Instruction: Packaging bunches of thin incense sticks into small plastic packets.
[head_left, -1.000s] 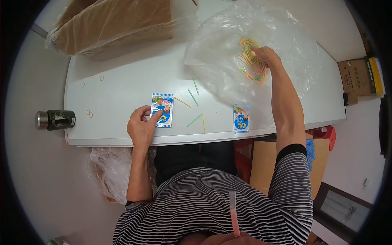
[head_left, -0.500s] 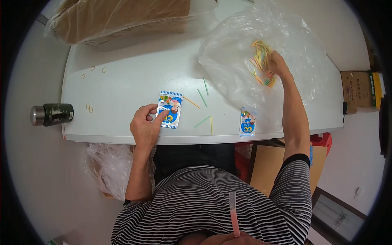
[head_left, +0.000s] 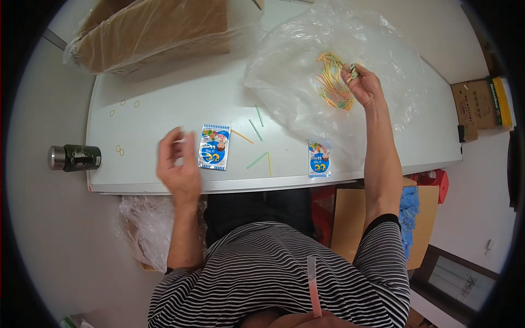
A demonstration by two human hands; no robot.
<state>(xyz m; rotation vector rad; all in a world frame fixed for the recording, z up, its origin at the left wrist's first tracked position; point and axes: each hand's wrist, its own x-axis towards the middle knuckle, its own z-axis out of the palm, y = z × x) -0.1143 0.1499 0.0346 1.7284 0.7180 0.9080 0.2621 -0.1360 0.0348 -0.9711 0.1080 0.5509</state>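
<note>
My left hand (head_left: 179, 167) is raised beside a blue-and-white sachet (head_left: 214, 147) on the white table. Its thumb and fingers are apart with nothing between them, though slightly blurred. Over a clear plastic bag (head_left: 290, 71), my right hand (head_left: 363, 88) is closed on a few short, thin coloured sticks, whose ends poke out at the fingertips. A loose heap of yellow, green and pink sticks (head_left: 334, 85) lies on the bag just left of that hand. A second sachet (head_left: 319, 159) rests near the table's front edge. Between the sachets are several loose sticks (head_left: 256, 130).
Several thin yellow rings (head_left: 120, 150) are scattered on the table's left. A dark green bottle (head_left: 82, 158) lies at the left edge. At the back left sits a cardboard box (head_left: 158, 38) with plastic film. More boxes (head_left: 476, 112) stand beyond the right edge.
My left hand has let go of the sachet and moved left, off it. My right hand has lifted from the heap with sticks in its fingers. The whole view has shifted slightly.
</note>
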